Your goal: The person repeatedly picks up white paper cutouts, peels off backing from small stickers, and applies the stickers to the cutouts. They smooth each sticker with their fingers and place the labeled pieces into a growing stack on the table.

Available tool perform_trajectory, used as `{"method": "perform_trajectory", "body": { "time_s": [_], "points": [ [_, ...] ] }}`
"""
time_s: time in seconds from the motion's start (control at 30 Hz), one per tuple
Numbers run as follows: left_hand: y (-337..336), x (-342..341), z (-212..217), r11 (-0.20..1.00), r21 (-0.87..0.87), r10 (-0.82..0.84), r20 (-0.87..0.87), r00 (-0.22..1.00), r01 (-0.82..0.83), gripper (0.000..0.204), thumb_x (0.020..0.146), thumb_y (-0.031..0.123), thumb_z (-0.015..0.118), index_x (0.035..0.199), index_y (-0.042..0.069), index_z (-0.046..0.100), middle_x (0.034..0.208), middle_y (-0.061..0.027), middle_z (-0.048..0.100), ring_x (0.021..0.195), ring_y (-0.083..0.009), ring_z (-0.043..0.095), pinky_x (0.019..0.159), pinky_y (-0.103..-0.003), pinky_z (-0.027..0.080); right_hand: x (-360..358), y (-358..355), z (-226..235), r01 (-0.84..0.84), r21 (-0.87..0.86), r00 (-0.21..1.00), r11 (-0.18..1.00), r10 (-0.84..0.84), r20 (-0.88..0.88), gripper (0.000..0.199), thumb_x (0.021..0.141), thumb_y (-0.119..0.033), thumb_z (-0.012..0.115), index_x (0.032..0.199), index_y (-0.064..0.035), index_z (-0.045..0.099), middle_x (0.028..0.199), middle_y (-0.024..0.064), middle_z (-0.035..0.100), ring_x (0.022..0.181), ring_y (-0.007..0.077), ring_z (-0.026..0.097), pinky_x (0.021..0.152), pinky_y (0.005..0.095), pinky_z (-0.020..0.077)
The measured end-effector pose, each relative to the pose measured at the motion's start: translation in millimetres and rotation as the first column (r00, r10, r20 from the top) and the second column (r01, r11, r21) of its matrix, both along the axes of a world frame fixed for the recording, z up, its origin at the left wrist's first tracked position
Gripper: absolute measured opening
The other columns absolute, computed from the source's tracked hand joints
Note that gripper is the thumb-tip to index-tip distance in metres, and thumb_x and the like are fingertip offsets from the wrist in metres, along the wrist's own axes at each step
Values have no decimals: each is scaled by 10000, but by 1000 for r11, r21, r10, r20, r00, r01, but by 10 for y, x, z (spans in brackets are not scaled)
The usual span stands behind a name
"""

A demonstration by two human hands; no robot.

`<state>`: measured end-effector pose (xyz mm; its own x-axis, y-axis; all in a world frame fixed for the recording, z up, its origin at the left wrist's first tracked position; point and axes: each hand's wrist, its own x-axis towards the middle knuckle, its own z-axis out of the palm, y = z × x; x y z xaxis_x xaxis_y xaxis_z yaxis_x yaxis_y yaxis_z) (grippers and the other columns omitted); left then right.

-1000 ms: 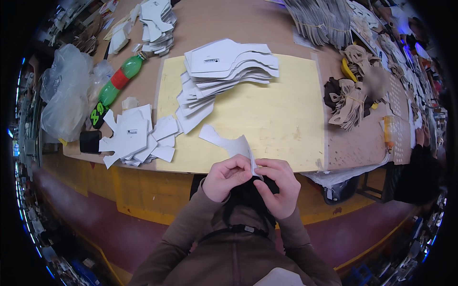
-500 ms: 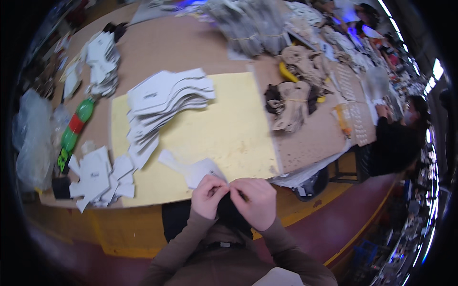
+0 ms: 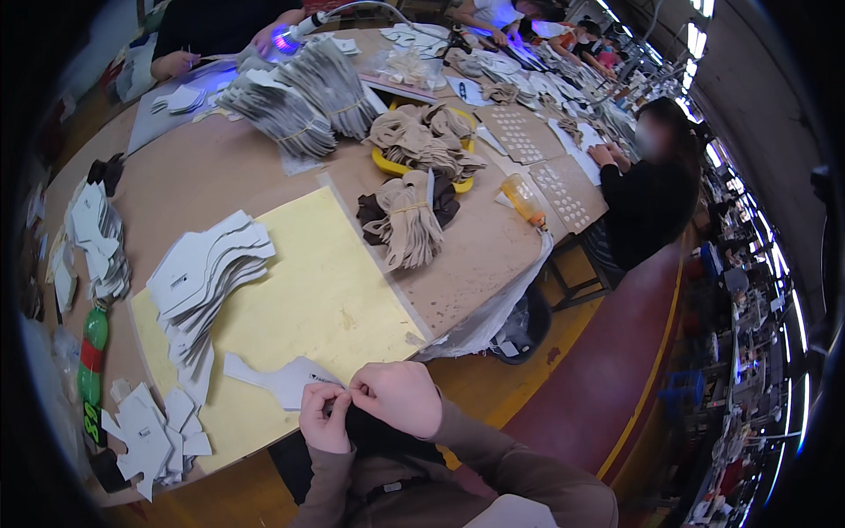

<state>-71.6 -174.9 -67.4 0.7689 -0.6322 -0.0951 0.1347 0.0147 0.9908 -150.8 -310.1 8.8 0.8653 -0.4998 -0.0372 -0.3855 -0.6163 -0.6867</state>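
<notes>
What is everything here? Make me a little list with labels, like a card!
left hand: pinching a white cut piece at the table edge
right hand: closed, touching the left hand
mat: yellow, under the white piece
white stack: fanned out on the mat's left side
tan bundles: tied, beyond the mat
bottle: green and red, far left

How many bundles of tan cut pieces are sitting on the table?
3, maybe more hidden. One tan bundle lies on dark pieces beside the yellow mat; two lie in the yellow tray: one left, one right.
</notes>
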Motion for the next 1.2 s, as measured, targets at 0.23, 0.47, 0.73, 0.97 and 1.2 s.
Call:
{"method": "perform_trajectory", "body": {
  "time_s": [0.23, 0.47, 0.73, 0.97, 1.2],
  "points": [
    [22, 34, -45, 1000, 0, -13, 35, 999, 13, 36, 924, -18, 663, 927, -26, 628, 1004, -61, 563, 917, -138, 557, 809, -256, 459, 0, 16, -36, 15, -20, 1000, 1000, -15, 24, 132, 838, -216, 718, 810, -97, 668, 777, 72, 694, 704, 285, 702, 624, 388, 551],
    [117, 90, -81, 990, -113, -96, -100, 990, 84, 76, 975, 40, 657, 997, -17, 613, 1065, -57, 550, 923, -132, 558, 831, -255, 472, 51, -105, -216, 122, 224, 975, 967, -159, 155, 213, 916, -237, 718, 989, -37, 721, 801, 110, 715, 687, 255, 705, 644, 347, 551],
    [180, 159, 217, 977, -141, -158, 34, 987, 162, 76, 981, 43, 611, 997, -25, 582, 1063, -89, 543, 881, -169, 561, 806, -291, 481, -56, 41, -152, -15, 573, 982, 819, -95, 162, 158, 954, -75, 702, 1050, 45, 739, 867, 113, 747, 771, 116, 684, 716, 262, 541],
    [405, 257, 591, 932, 64, -357, 333, 872, 357, 86, 888, 21, 581, 857, -13, 508, 974, -146, 524, 810, -285, 536, 737, -347, 468, 47, 51, -198, 76, 452, 954, 889, -197, 225, 128, 997, -38, 608, 952, 59, 679, 793, 83, 674, 710, 91, 590, 654, 262, 483],
    [574, 254, 730, 940, 32, -338, 212, 917, 339, 87, 871, 22, 561, 838, -2, 484, 960, -132, 521, 795, -253, 506, 729, -319, 445, 340, 23, -309, 110, 543, 919, 833, -293, 264, 185, 1056, -81, 531, 966, 43, 634, 728, 7, 540, 677, 62, 440, 604, 237, 383]
  ]
}}
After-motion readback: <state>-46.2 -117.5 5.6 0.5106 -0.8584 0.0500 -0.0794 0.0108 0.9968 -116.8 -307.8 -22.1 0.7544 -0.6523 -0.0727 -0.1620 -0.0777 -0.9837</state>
